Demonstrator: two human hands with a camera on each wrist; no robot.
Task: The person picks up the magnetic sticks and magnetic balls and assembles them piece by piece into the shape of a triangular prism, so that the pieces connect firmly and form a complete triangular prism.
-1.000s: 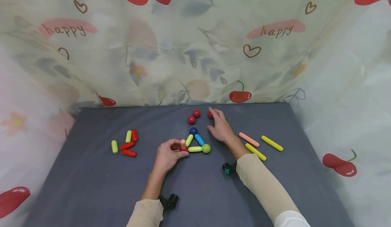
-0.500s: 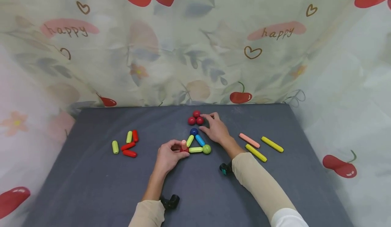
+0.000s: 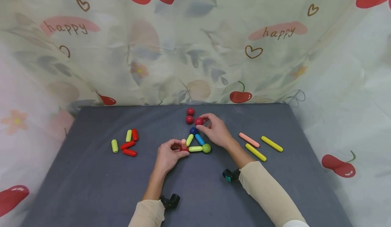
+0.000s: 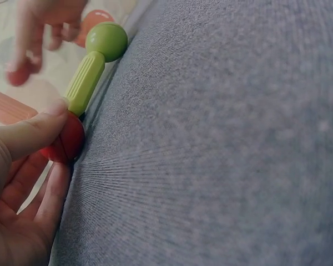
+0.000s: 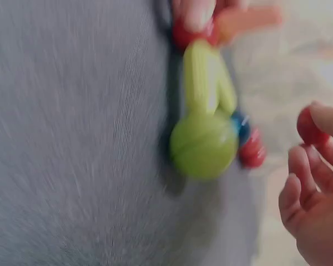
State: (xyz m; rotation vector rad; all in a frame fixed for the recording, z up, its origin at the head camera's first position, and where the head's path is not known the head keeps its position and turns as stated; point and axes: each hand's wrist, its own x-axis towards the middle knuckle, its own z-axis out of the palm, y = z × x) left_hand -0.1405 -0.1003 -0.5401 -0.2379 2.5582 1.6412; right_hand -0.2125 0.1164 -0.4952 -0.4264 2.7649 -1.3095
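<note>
A triangle of toy rods and balls lies mid-table, with a green ball (image 3: pixel 206 148), a dark blue ball (image 3: pixel 193 131) and a red ball (image 4: pixel 71 138) at its corners. Two yellow-green rods (image 3: pixel 195 149) and a blue rod (image 3: pixel 200 139) join them. From the red corner ball a pink rod (image 3: pixel 183 143) stands upright. My left hand (image 3: pixel 168 155) grips that corner ball between thumb and fingers. Just beyond the blue ball, my right hand (image 3: pixel 217 130) pinches a loose red ball (image 3: pixel 199 121), held off the table in the right wrist view.
Two more red balls (image 3: pixel 190 115) lie at the back. On the left are short red rods (image 3: pixel 129 152) and yellow-green rods (image 3: pixel 114 146). A longer pink rod (image 3: pixel 249 140) and two yellow rods (image 3: pixel 272 144) lie right. A patterned curtain (image 3: pixel 195 50) hangs behind the table.
My right hand has come left from the back of the table and picked up one red ball. The two other red balls have shifted slightly left. My left hand stays on the corner ball.
</note>
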